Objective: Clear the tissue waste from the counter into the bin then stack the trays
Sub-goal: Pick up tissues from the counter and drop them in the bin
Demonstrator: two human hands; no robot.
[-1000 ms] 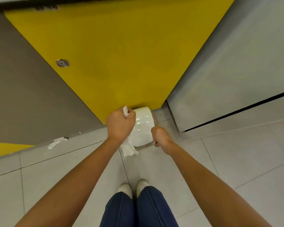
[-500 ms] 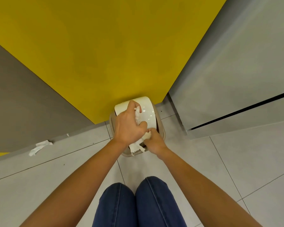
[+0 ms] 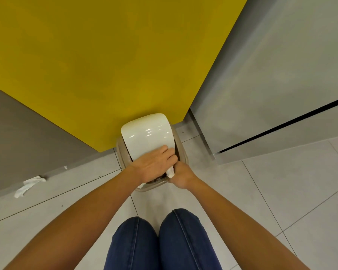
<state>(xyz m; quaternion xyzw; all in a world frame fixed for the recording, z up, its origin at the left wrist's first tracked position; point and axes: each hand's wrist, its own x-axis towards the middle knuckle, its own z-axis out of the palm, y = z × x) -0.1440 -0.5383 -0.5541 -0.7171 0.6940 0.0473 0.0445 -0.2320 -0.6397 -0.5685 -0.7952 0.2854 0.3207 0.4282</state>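
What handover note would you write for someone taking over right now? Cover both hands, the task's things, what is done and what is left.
Hands: the left hand lies flat on the white lid of the bin, pressing it. The right hand is curled at the rim against a tissue; what it grips is unclear.
Done: that tissue is at the bin's mouth, not fully in.
Left: drop it in, perhaps collect the second tissue on the floor, then stack the trays, which are out of view.

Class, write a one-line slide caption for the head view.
At the bin, the left hand presses the lid; tissue shows beside the right hand.
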